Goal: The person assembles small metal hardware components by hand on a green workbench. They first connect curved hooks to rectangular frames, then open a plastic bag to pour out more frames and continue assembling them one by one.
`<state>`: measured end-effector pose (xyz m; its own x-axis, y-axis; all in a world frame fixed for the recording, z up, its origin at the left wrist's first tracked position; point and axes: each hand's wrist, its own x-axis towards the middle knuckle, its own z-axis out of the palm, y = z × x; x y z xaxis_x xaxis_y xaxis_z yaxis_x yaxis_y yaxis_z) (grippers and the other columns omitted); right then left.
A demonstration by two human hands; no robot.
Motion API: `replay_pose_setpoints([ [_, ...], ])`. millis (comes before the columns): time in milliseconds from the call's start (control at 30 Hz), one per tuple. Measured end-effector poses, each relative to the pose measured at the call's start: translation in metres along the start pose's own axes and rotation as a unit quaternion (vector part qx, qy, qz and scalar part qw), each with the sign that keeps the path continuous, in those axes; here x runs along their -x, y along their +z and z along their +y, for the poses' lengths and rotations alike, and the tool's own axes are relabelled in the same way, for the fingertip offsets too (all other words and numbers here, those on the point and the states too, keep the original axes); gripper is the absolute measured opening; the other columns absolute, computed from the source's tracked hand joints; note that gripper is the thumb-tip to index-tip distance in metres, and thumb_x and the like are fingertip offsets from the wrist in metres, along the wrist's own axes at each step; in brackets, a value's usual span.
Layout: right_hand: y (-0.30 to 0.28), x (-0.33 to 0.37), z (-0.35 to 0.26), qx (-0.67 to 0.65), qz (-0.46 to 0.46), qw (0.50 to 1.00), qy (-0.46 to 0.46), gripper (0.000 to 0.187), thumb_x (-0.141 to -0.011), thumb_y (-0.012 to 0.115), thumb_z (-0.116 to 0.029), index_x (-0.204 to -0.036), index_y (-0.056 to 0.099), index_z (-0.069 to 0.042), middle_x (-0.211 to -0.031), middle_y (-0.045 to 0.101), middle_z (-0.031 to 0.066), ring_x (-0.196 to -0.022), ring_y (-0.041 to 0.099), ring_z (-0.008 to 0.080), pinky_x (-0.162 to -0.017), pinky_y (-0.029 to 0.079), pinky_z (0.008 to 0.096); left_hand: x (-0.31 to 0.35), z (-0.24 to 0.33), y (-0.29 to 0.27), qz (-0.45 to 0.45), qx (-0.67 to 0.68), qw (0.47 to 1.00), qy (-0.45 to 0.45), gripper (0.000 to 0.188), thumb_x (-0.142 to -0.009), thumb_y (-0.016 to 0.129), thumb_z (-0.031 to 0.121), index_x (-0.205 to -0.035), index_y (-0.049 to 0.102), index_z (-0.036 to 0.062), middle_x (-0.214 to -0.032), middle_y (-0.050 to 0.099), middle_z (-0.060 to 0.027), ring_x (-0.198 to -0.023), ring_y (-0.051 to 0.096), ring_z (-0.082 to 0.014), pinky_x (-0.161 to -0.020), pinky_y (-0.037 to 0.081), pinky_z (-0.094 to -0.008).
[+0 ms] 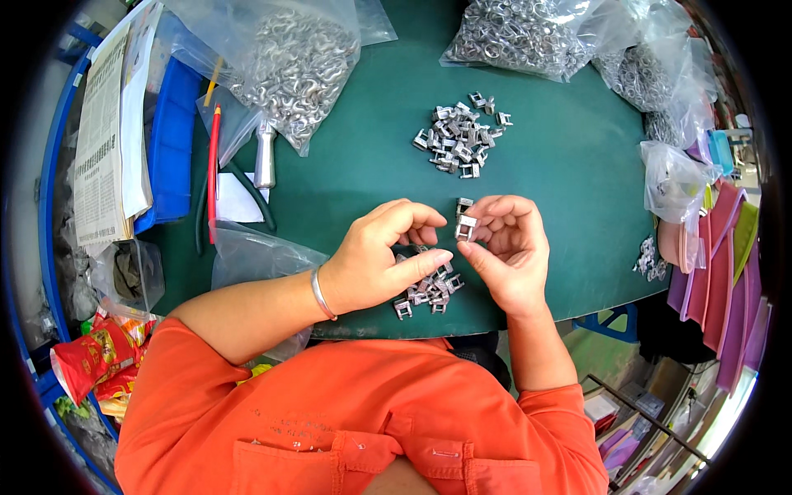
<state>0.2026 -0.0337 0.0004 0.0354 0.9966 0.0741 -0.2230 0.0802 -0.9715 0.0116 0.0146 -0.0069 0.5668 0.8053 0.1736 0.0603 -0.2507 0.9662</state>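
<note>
Left to right: a clear bag (268, 256) lies on the table (569, 140), its near part covered by the left forearm. The left hand (371, 256) comes in from the lower left, wrist ringed by a bracelet (322, 294), back of the hand partly up; thumb extended to the right, forefinger bent above it, the two standing apart. Its other fingers curl under; their inner side is hidden, so whether they cover a part cannot be told. Below that thumb, the near pile (429, 295) of metal parts is partly hidden by the hand; pieces point in mixed directions. The far pile (459, 139) lies farther up the table, likewise unordered, single pieces overlapping. Clasp (466, 228): located between the hands, at the right hand's fingertips; long axis close to the near-far line, with a slight lean; the brighter, solid-looking end faces away from the person, the dark window toward the person. Fine detail too small to resolve; its right edge is covered by the grip. A second clasp (464, 205) shows just beyond; whether held or resting, cannot tell. The right hand (516, 256), forearm rising from the lower right, palm turned inward, pinches the first clasp between thumb and bent fingers.
</note>
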Motion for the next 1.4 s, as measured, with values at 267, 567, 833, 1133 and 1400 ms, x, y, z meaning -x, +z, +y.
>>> replay_pose_setpoints([
  [267,0.015,0.005,0.003,0.294,-0.029,0.936,-0.191,0.038,-0.071,0.065,0.016,-0.102,0.053,-0.002,-0.097,0.06,0.0129,-0.086,0.061,0.0239,-0.074,0.051,0.0309,0.004,-0.003,-0.001,-0.031,0.225,0.968,-0.11,0.018,-0.09,0.063,0.002,-0.106,0.058,-0.004,-0.095,0.065,-0.007,-0.083,0.063,-0.0108,-0.074,0.053,-0.0245],
  [567,0.003,-0.011,-0.006,0.482,0.028,0.866,-0.133,0.025,-0.075,0.062,0.01,-0.097,0.061,-0.001,-0.1,0.057,0.0163,-0.091,0.058,0.0322,-0.079,0.049,0.0366,0.004,-0.012,0.004,0.003,0.28,0.958,-0.069,0.022,-0.087,0.06,-0.009,-0.107,0.054,-0.0025,-0.107,0.062,-0.012,-0.099,0.062,-0.0166,-0.087,0.052,-0.0295],
  [833,-0.01,-0.01,0.006,0.447,0.009,0.892,-0.063,0.021,-0.074,0.071,0.005,-0.09,0.059,-0.002,-0.084,0.061,0.0073,-0.078,0.06,0.0232,-0.072,0.049,0.0314,0.001,-0.009,0.001,0.01,0.161,0.987,0.012,0.019,-0.081,0.063,-0.011,-0.096,0.061,0.0,-0.104,0.064,-0.0128,-0.093,0.064,-0.0196,-0.085,0.05,-0.0308],
  [1133,0.001,-0.001,0.001,0.327,0.046,0.934,-0.136,0.03,-0.072,0.072,0.009,-0.095,0.056,-0.004,-0.086,0.065,0.0082,-0.073,0.062,0.0181,-0.067,0.05,0.0284,-0.004,-0.002,-0.002,0.005,-0.086,0.994,0.065,0.016,-0.076,0.074,0.011,-0.089,0.068,0.0031,-0.086,0.066,-0.0065,-0.079,0.06,-0.0202,-0.075,0.046,-0.0309],
  [1400,0.004,-0.024,-0.021,0.403,-0.078,0.885,-0.222,0.021,-0.069,0.062,0.012,-0.085,0.06,-0.003,-0.089,0.063,0.0129,-0.081,0.063,0.0272,-0.071,0.052,0.0346,0.0,0.0,-0.003,0.01,0.094,0.991,-0.094,0.021,-0.079,0.073,0.0,-0.098,0.064,0.0001,-0.092,0.064,-0.0051,-0.077,0.057,-0.0096,-0.071,0.048,-0.0233],
])
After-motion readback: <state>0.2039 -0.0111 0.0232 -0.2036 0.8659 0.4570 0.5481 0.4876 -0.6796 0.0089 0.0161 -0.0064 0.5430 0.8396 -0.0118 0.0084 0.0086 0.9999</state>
